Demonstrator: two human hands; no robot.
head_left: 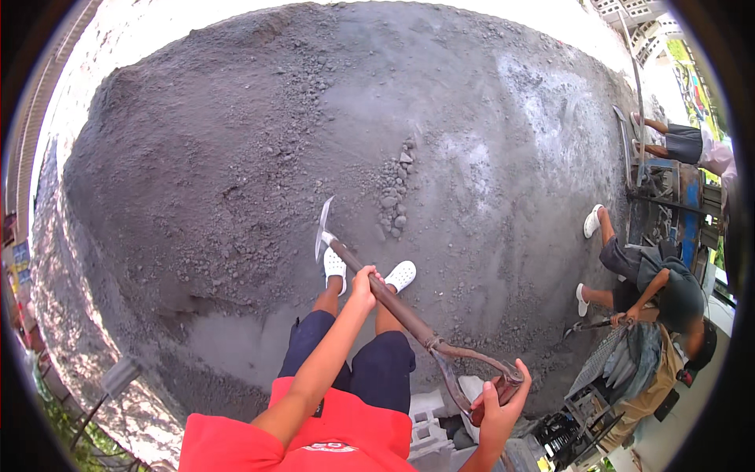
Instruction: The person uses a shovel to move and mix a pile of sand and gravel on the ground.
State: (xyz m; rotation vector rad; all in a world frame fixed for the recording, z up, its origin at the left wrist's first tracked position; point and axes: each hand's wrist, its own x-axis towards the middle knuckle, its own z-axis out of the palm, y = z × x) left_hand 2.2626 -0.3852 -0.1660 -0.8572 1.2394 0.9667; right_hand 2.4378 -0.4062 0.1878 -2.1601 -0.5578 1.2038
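A shovel (pixel 409 318) slants across my front, its worn brown shaft ending in a split, Y-shaped handle at the lower right. My left hand (pixel 363 288) is closed round the middle of the shaft. At the handle end, my right hand (pixel 499 405) holds the grip, with thumb and forefinger partly raised. The pale metal blade (pixel 323 228) shows almost edge-on, just beyond my left shoe. On the far left rises a large heap of grey, sand-like material (pixel 197 149). Small grey stones (pixel 393 189) lie in a strip ahead of my feet.
My white clogs (pixel 401 275) stand on dusty grey ground. At right, a person in dark clothes (pixel 668 291) bends over a long-handled tool near stacked sacks (pixel 629 366). Another person (pixel 684 144) stands farther off, by blue machinery (pixel 690 212). Pale hollow blocks (pixel 427 429) are beside my right leg.
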